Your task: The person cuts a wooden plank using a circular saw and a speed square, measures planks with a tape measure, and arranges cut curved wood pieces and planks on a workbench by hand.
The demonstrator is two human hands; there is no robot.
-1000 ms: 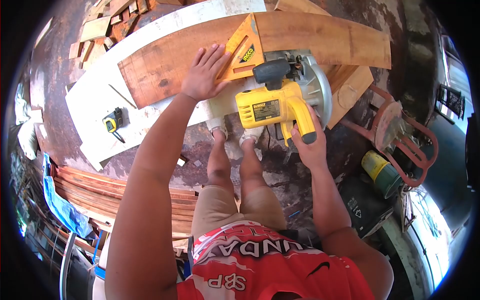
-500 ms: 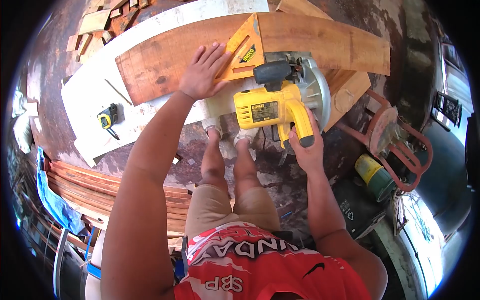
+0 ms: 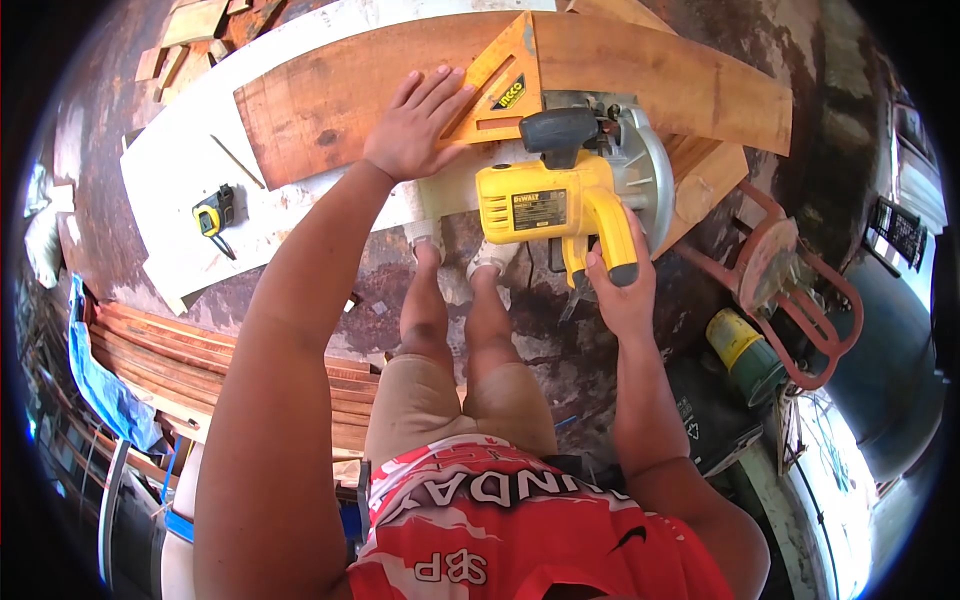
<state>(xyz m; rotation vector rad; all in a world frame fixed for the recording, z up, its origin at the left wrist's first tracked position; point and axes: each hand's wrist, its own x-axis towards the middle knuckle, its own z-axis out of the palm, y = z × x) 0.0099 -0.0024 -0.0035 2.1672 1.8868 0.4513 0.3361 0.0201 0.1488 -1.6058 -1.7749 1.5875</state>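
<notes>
My left hand (image 3: 415, 130) lies flat with fingers outstretched, on the wooden board (image 3: 320, 100) and along the edge of an orange speed square (image 3: 505, 95). The square rests on the board. My right hand (image 3: 625, 290) is wrapped round the rear handle of a yellow circular saw (image 3: 540, 205). Its black front knob and metal base sit beside the square's right edge, at the board's near side. The blade is hidden under the guard. Where the saw's base meets the board is partly covered by its body.
A tape measure (image 3: 213, 215) and a thin stick lie on the white sheet (image 3: 170, 180). Wood offcuts (image 3: 190, 25) are at the upper left, stacked planks (image 3: 160, 350) at the lower left. A reddish metal stool (image 3: 765, 270) and a yellow-green bucket (image 3: 745, 355) stand at right.
The whole view has shifted slightly, moving the board, square and saw a little up and to the right. Both hands keep their places on them.
</notes>
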